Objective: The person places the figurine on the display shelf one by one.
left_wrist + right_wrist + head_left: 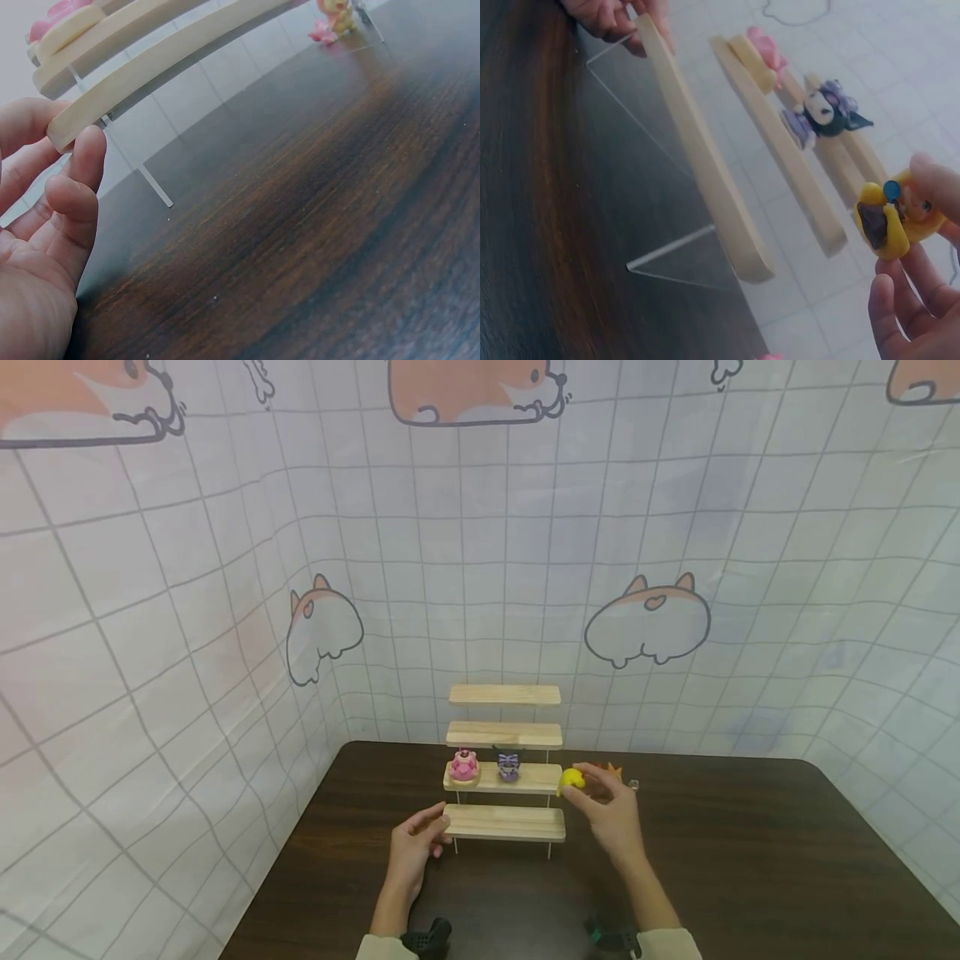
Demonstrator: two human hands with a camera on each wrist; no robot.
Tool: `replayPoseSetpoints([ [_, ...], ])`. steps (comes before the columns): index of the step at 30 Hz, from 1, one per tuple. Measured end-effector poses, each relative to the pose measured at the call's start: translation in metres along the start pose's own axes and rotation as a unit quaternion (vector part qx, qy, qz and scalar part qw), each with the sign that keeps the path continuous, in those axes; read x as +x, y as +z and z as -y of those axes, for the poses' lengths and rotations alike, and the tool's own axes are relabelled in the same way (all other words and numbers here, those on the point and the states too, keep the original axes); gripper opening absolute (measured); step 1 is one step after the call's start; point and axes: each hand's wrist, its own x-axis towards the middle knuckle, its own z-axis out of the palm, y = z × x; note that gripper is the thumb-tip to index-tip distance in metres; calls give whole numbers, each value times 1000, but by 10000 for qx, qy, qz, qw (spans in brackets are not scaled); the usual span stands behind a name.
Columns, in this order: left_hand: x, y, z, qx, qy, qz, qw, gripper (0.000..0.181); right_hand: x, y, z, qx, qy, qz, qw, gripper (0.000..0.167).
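A tiered wooden shelf (504, 823) has four light boards. On its second board from the bottom stand a pink figure (464, 766) on a round base and a purple and black figure (508, 766). My left hand (411, 847) grips the left end of the lowest board, fingers and thumb around the edge (64, 131). My right hand (611, 810) pinches a yellow figure (572, 778) by the second board's right end. In the right wrist view the yellow figure (885, 225) is apart from the board, between thumb and fingers of my right hand (922, 300).
An orange star-shaped thing (615, 772) and a small clear item (633, 785) are behind my right hand on the dark table (750, 843). A grid-patterned cloth (480, 610) hangs behind the shelf.
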Motion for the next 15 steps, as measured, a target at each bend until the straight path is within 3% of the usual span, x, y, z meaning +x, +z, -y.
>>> replayPoseSetpoints([
  [9, -2, -1, 1, 22, -47, -22, 10000, 39, -2, 19, -2, 70, -165, -180, 9997, 41],
  [15, 1, -1, 2, 31, 7, 6, 10000, 41, 7, 26, -1, -32, -186, -132, 9997, 43],
])
